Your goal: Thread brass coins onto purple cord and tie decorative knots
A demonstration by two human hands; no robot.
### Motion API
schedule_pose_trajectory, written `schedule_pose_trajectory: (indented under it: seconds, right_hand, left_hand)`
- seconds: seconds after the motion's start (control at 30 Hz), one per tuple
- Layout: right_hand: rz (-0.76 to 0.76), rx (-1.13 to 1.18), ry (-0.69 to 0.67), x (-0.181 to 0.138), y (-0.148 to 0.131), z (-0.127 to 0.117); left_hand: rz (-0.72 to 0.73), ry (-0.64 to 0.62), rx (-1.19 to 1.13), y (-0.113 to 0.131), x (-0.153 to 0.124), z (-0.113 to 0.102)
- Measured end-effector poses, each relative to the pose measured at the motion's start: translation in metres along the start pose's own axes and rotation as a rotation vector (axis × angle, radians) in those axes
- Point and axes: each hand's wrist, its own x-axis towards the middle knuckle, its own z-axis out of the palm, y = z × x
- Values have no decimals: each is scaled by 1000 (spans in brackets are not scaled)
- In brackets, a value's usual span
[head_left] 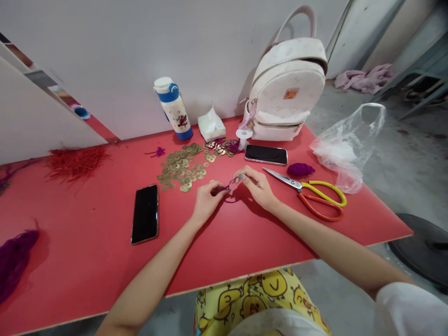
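Both of my hands meet over the middle of the red table (245, 247), working on a thin purple cord (231, 201). My left hand (209, 198) pinches the cord between thumb and fingertips. My right hand (257, 186) has thumb and forefinger together on a small loop of the same cord, just right of the left fingertips. A short length hangs below in a curve. Beyond the left hand spreads a pile of brass-coloured coins (180, 163), many with holes. To the right of my right hand lie large scissors (301, 186) with one yellow and one red handle.
A black phone (145, 214) lies left, another phone (266, 154) behind my hands. A bottle (177, 112), tissue pack (212, 126), white spool (244, 137) and backpack (287, 88) stand along the back. Purple yarn (300, 169), a plastic bag (346, 144) and red fringe (75, 161) lie around.
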Motion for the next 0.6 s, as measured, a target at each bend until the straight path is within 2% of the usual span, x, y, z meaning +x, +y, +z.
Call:
schedule_pose_trajectory:
  seconds: [0.23,0.6]
  right_hand:
    - [124,24,62,2,5,2]
    - [120,-1,-70,0,2,8]
  left_hand:
    - [21,-82,-113,4,-2,0]
    - [49,-96,-161,8,-2,-3]
